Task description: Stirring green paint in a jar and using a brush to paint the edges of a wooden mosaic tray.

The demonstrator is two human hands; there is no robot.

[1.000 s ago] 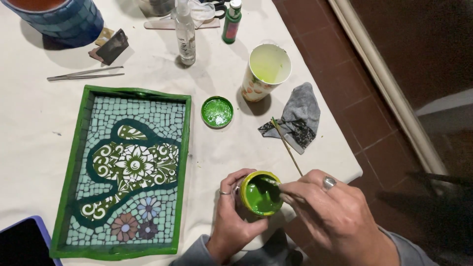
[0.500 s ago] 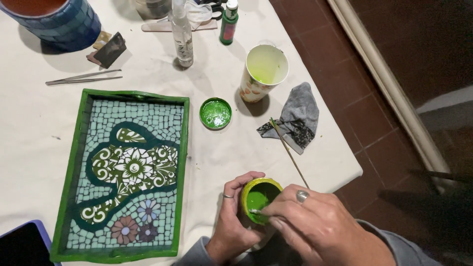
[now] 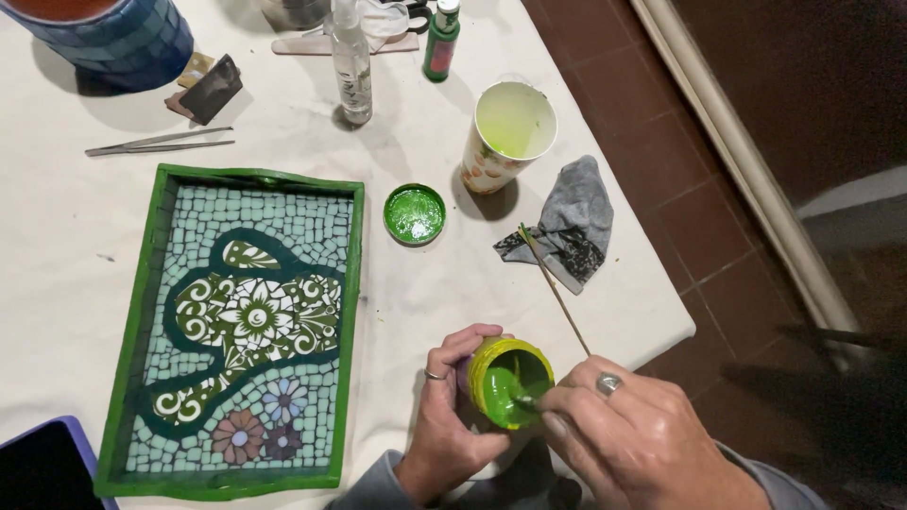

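The left hand (image 3: 444, 416) is wrapping its grip closed around a small jar of green paint (image 3: 508, 381) at the near edge of the table (image 3: 425, 293), tilting it toward the right. The right hand (image 3: 642, 434) is pinching a thin brush (image 3: 553, 288), tip dipping into the paint. Loading well likely means keeping the jar steady and wiping excess on the rim. The jar's lid (image 3: 415, 213) is lying farther off, beside the green-framed mosaic tray (image 3: 350, 283).
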